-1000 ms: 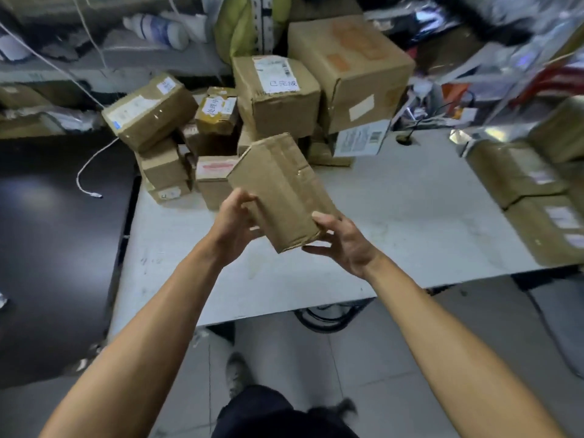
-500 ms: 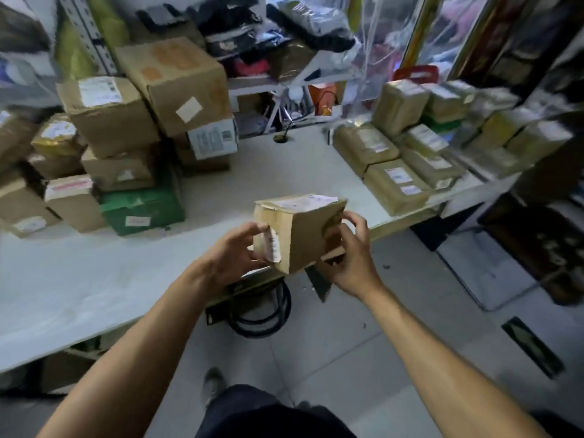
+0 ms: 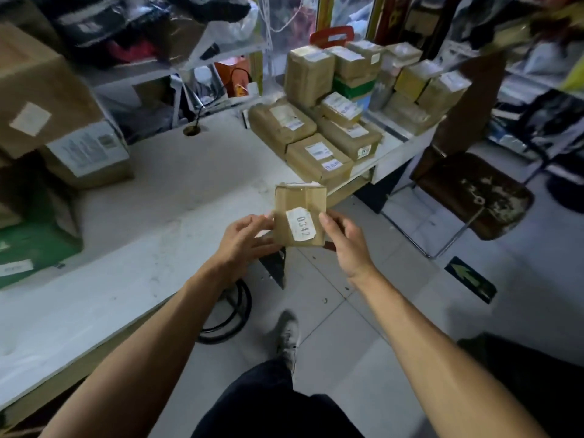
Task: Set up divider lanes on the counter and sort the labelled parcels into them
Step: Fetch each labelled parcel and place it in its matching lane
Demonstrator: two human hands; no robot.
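I hold a small brown cardboard parcel (image 3: 298, 216) with both hands, in the air over the front edge of the white counter (image 3: 151, 222). Its white label reading 0342 faces me. My left hand (image 3: 245, 238) grips its left side and my right hand (image 3: 346, 238) grips its right side. A group of several labelled brown parcels (image 3: 319, 153) lies on the counter's right end, just beyond the held one. Another stack of cardboard boxes (image 3: 47, 99) stands on the counter's left side, with a green box (image 3: 34, 248) at its base.
A worn brown chair (image 3: 471, 191) stands on the tiled floor right of the counter. Black cable coils (image 3: 234, 314) lie under the counter's edge. Cluttered shelves fill the background. My shoe (image 3: 287, 336) is on the floor below.
The view has swung right, from the left box stack toward the parcels at the counter's right end. I have turned the parcel so its 0342 label faces me.
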